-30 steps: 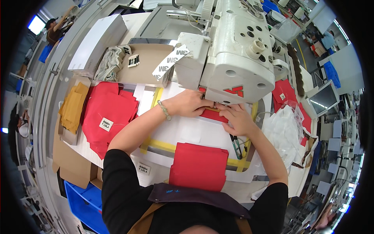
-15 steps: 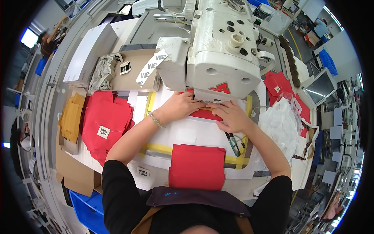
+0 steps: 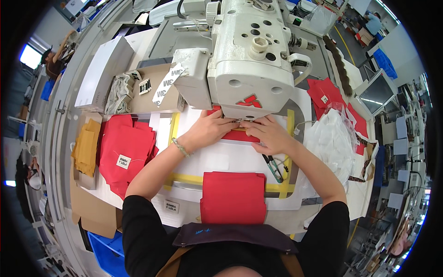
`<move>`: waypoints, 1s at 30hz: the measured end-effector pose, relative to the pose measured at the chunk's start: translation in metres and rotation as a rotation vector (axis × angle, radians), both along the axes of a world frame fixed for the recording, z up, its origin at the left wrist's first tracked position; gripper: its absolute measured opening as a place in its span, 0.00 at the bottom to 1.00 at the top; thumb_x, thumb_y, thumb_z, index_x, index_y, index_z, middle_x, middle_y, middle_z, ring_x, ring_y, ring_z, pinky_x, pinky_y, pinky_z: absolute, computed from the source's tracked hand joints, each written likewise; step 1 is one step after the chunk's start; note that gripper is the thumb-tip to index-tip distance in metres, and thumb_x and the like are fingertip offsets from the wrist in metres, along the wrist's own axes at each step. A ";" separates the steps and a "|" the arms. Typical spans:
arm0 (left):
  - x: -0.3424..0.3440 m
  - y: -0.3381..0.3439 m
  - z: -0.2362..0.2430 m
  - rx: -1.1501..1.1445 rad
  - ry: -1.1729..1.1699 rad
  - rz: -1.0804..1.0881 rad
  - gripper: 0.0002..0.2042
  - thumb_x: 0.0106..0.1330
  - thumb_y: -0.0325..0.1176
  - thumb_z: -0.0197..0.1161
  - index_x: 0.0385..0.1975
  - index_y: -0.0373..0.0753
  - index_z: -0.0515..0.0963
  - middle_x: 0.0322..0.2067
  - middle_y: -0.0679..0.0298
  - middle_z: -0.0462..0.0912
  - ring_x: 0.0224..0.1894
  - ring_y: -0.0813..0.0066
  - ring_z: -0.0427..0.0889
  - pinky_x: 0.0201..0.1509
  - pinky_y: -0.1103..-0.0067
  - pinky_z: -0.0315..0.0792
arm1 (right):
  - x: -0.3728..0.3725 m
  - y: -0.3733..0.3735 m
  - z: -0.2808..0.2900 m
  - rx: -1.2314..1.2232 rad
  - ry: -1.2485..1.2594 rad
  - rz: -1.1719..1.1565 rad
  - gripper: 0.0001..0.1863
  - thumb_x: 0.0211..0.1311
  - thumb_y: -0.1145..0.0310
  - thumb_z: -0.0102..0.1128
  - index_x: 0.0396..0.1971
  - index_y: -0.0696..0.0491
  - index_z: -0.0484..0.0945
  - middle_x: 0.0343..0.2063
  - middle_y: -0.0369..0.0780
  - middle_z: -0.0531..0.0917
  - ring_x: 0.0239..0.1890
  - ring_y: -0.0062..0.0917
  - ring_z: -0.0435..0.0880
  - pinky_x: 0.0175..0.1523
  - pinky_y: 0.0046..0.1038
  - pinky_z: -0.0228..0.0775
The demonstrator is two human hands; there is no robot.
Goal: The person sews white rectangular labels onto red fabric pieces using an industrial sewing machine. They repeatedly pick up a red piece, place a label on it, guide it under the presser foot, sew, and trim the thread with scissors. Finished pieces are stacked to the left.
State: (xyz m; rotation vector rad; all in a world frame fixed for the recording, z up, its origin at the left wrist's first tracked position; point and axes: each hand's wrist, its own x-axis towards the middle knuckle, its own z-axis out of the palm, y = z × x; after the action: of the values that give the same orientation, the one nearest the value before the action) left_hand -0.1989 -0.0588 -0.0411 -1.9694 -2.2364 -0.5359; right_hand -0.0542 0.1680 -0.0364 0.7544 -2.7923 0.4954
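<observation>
Under the head of a white sewing machine (image 3: 249,76) lies a red fabric piece (image 3: 241,135), with a narrow yellowish strip across it near the needle area. My left hand (image 3: 213,129) rests on its left part, fingers stretched toward the needle area. From the right, my right hand (image 3: 270,135) presses the fabric with its fingers flat and the thumb apart. The fingertips of both hands nearly meet; the machine head partly hides them and the needle. Close to my right hand lie green-handled thread snips (image 3: 273,169). Nearer my body is a stack of red fabric pieces (image 3: 233,197).
Red labelled pieces (image 3: 127,150) are piled at left, beside yellow pieces (image 3: 86,147) in a carton. A cardboard tray (image 3: 154,94) with labels stands behind them. White material in clear plastic (image 3: 328,143) lies at right. A loose label (image 3: 171,206) lies near the front edge.
The view has shifted slightly, so the machine appears a little further left. Both hands stay on the red fabric, in nearly the same place under the machine head.
</observation>
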 end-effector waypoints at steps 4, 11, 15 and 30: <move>0.000 0.000 0.003 -0.006 0.004 0.003 0.14 0.60 0.34 0.64 0.47 0.51 0.83 0.47 0.75 0.83 0.55 0.74 0.74 0.55 0.61 0.62 | 0.003 0.003 0.001 -0.015 0.073 0.012 0.16 0.51 0.62 0.62 0.40 0.49 0.74 0.55 0.36 0.78 0.50 0.33 0.73 0.53 0.35 0.61; -0.013 0.009 0.005 0.015 -0.135 -0.017 0.10 0.61 0.31 0.64 0.43 0.46 0.84 0.42 0.63 0.84 0.39 0.61 0.82 0.44 0.67 0.75 | -0.005 0.017 -0.005 -0.094 0.204 -0.034 0.18 0.46 0.62 0.65 0.38 0.51 0.74 0.45 0.40 0.80 0.46 0.35 0.75 0.51 0.37 0.63; -0.026 0.009 -0.014 -0.123 -0.156 0.086 0.08 0.63 0.31 0.63 0.40 0.43 0.84 0.37 0.57 0.84 0.33 0.56 0.83 0.36 0.68 0.78 | -0.013 0.021 -0.001 -0.123 0.212 -0.052 0.17 0.45 0.63 0.65 0.37 0.51 0.74 0.40 0.40 0.79 0.44 0.35 0.75 0.49 0.37 0.65; -0.016 -0.001 0.001 0.119 -0.076 0.046 0.08 0.61 0.35 0.66 0.37 0.41 0.84 0.33 0.59 0.84 0.35 0.60 0.82 0.45 0.67 0.71 | -0.003 0.018 -0.008 -0.064 0.305 -0.181 0.10 0.50 0.62 0.69 0.31 0.49 0.82 0.37 0.32 0.82 0.44 0.28 0.77 0.49 0.34 0.65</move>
State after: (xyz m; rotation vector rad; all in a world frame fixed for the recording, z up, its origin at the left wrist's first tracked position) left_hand -0.2148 -0.0599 -0.0405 -1.8655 -2.2304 -0.7324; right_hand -0.0574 0.1863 -0.0445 0.5081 -2.5165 0.3974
